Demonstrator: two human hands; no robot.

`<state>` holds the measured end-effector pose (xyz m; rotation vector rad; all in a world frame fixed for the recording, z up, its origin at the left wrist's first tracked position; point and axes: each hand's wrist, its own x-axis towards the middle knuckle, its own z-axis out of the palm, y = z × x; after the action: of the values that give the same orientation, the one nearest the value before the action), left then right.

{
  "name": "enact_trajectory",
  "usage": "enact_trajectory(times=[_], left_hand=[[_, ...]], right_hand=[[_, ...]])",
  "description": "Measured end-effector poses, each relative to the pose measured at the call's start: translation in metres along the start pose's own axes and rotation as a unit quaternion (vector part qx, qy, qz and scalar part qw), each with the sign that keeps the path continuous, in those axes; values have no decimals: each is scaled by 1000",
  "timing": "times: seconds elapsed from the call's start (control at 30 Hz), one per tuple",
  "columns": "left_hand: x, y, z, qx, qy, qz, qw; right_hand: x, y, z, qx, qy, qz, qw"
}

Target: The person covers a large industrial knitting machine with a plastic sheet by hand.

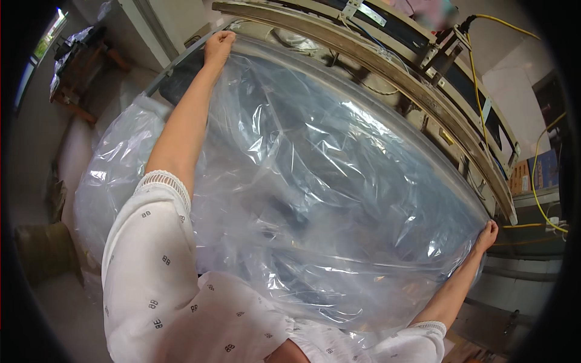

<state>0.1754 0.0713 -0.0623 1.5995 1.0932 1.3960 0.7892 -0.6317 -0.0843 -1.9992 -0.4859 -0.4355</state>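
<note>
Two spots on our clear plastic film (315, 175) are pinched in our left hand (220, 47) and right hand (487, 235), its far edge beside the wooden beam (419, 88). We judge that edge straightened, the crumpled body not yet flattened

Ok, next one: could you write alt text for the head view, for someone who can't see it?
Two bare hands, the left at the upper left and the right at the right, pinch the far edge of a broad, crinkled clear plastic sheet. Beyond it, a long machine curves across the fisheye picture.
</note>
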Motion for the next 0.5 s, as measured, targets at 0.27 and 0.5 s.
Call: enact_trajectory(times=[0.27,0.5], left_hand=[[18,-4,12,128,-4,21,992],[43,-36,2,73,24,19,997]], right_hand=[[8,-13,5,-79,14,-20,997],[11,-15,12,-239,61,38,968]])
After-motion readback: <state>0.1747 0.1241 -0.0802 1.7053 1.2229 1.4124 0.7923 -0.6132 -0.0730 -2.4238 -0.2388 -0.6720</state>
